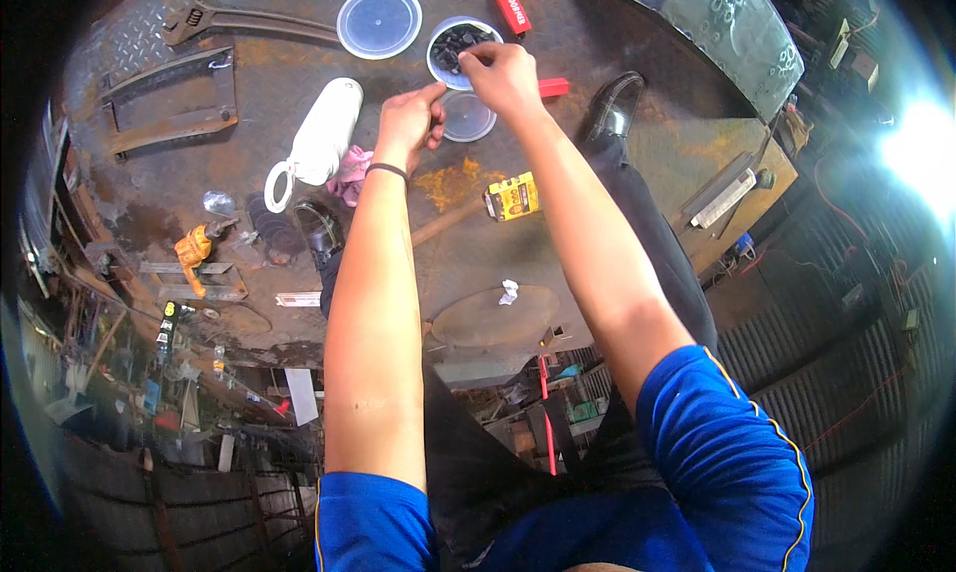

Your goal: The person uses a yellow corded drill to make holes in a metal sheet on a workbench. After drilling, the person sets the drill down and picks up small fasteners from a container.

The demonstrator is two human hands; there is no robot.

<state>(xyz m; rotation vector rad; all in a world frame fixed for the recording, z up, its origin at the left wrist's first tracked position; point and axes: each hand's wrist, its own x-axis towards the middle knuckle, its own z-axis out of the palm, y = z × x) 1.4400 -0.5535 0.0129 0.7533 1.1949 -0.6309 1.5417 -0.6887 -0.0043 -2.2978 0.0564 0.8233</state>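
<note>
A small round plastic tub (436, 42) holds a heap of black chunks (460, 46) near the far side of the metal worktable. My right hand (506, 78) dips into it, thumb and fingers pinched together at the chunks; what is between the tips is hidden. Beside the tub's near edge is my left hand (406, 126). Its index finger reaches to the rim while the other fingers curl loosely, with nothing visible in them. One translucent round lid (379, 21) lies left of the tub. A clear round lid or dish (468, 119) sits just below, between my wrists.
A white bottle (331, 132) lies left of my left hand, by a pink cloth (351, 177). Around stand a yellow box (514, 196), red box (510, 10), large adjustable wrench (254, 20), metal frame (174, 126) and orange tool (191, 251). Black shoes (613, 106) rest on the table.
</note>
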